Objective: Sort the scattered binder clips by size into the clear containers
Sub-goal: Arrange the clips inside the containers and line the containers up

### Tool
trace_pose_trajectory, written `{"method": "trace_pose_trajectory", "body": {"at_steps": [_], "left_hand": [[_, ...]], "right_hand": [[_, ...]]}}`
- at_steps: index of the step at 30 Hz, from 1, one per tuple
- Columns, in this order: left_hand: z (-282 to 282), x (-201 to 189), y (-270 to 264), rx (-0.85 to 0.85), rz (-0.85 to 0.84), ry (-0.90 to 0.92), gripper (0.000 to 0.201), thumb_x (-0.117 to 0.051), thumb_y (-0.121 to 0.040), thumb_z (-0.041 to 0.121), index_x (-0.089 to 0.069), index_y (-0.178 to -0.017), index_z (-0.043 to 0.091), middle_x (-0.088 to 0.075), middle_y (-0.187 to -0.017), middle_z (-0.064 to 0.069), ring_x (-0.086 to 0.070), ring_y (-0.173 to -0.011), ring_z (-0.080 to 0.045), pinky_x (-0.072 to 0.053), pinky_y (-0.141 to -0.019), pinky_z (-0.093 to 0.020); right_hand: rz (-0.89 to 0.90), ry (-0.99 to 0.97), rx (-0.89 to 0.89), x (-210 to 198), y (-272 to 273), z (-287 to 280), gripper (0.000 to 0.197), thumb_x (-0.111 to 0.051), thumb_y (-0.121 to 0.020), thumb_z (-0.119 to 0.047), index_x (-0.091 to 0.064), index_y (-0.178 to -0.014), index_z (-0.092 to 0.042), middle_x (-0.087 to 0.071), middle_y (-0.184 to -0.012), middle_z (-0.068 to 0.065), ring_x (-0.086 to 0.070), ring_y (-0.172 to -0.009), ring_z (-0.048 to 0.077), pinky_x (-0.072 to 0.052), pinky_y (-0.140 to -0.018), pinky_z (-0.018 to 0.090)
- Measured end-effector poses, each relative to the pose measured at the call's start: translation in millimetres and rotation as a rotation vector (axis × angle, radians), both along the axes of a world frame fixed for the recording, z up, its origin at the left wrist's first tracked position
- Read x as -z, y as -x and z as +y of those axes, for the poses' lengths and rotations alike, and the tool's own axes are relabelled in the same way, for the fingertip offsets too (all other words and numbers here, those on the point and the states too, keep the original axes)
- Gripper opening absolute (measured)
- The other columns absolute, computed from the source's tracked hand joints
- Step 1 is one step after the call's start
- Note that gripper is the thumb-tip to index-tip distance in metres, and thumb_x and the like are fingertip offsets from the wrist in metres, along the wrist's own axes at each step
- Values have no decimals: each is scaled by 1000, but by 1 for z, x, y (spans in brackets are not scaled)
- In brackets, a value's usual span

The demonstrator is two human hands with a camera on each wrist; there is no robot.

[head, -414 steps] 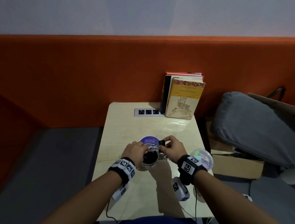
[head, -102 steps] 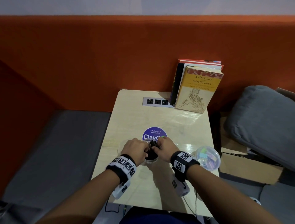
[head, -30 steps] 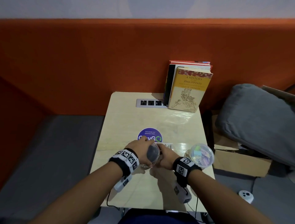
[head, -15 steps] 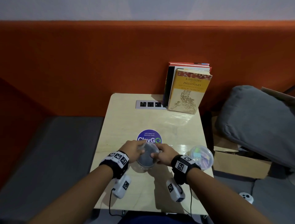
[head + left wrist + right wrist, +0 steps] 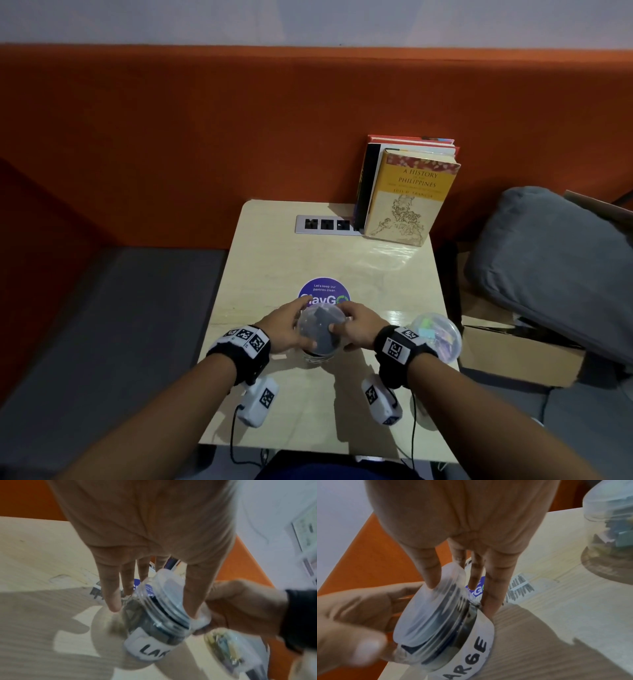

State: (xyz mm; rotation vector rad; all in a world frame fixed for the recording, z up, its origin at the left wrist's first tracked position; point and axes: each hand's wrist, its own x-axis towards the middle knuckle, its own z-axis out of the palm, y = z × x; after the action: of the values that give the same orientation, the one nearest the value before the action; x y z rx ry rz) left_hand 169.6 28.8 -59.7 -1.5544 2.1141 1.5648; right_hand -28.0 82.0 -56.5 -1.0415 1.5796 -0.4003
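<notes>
A clear jar [image 5: 320, 330] labelled LARGE [image 5: 471, 649] holds dark binder clips and is tilted a little above the table. My left hand [image 5: 286, 327] grips its neck from the left, with fingers [image 5: 111, 595] on one side and the thumb on the other. My right hand [image 5: 356, 329] grips the clear lid [image 5: 428, 608] that sits on the jar's threads, thumb on the lid's edge. A second clear lidded jar [image 5: 435, 337] with coloured clips stands on the table to the right, also seen as the second jar [image 5: 611, 520] in the right wrist view.
The small wooden table [image 5: 274, 260] carries a purple round sticker [image 5: 323, 291], a power strip [image 5: 327, 225] and standing books [image 5: 407, 195] at the back. A small ridged strip [image 5: 519, 588] lies beyond the jar. A grey cushion [image 5: 555, 260] and a cardboard box [image 5: 513, 356] are to the right.
The jar stood open earlier while a black clip was held over it. The lid is now on it. Over the last second both hands stayed on the jar, which tipped toward me.
</notes>
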Motion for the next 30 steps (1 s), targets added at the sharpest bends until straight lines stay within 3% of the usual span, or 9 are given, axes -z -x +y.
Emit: {"method": "trace_pose_trajectory", "body": {"at_steps": [4, 8, 12, 16, 20, 24, 30], "left_hand": [[9, 12, 4, 112, -39, 133, 113, -92, -58, 30, -26, -150, 31, -45, -143, 7, -45, -131, -18, -45, -105, -39], [10, 19, 7, 90, -41, 167, 120, -92, -56, 43, -20, -153, 32, -38, -150, 5, -38, -138, -21, -39, -111, -45], [10, 15, 11, 131, 29, 260, 93, -83, -77, 29, -30, -153, 31, -32, -156, 3, -31, -144, -18, -32, -114, -35], [5, 3, 20, 136, 31, 357, 60, -60, -96, 14, -39, -150, 29, -37, -156, 6, -35, -142, -17, -29, -112, -28], [0, -5, 34, 272, -87, 472, 47, -54, -96, 19, -52, -140, 33, -53, -143, 7, -46, -131, -22, -41, -108, -42], [-4, -9, 49, 312, -222, 631, 33, -56, -97, 21, -59, -129, 21, -59, -131, -3, -49, -122, -25, -43, -101, -39], [-3, -9, 42, 218, -124, 648, 33, -52, -100, 24, -55, -132, 17, -53, -128, -5, -51, -118, -24, -44, -100, -35]], "right_hand": [[-2, 70, 95, -5, 10, 0, 21, -71, -81, -12, -65, -102, -13, -67, -99, 6, -66, -86, 25, -59, -66, 38], [-144, 59, 220, -12, 19, 1, 13, -60, -84, 1, -69, -90, -5, -67, -82, 10, -66, -73, 27, -58, -58, 36], [-238, 22, 310, -14, 27, 2, 17, -60, -84, 1, -71, -82, -12, -65, -75, 8, -62, -69, 29, -54, -54, 34], [-249, 10, 377, -12, 31, 1, 20, -57, -82, 4, -70, -85, -10, -61, -71, 11, -54, -54, 24, -44, -49, 25], [-261, 21, 486, -8, 30, -2, 30, -50, -76, 7, -72, -80, -13, -54, -69, 11, -44, -46, 20, -35, -51, 23], [-156, 53, 491, -8, 34, 0, 30, -46, -78, 2, -70, -87, -13, -53, -69, 11, -44, -47, 22, -36, -50, 23], [-138, 82, 511, -7, 40, 2, 29, -44, -81, 1, -69, -88, -12, -54, -70, 4, -42, -50, 21, -33, -47, 23]]}}
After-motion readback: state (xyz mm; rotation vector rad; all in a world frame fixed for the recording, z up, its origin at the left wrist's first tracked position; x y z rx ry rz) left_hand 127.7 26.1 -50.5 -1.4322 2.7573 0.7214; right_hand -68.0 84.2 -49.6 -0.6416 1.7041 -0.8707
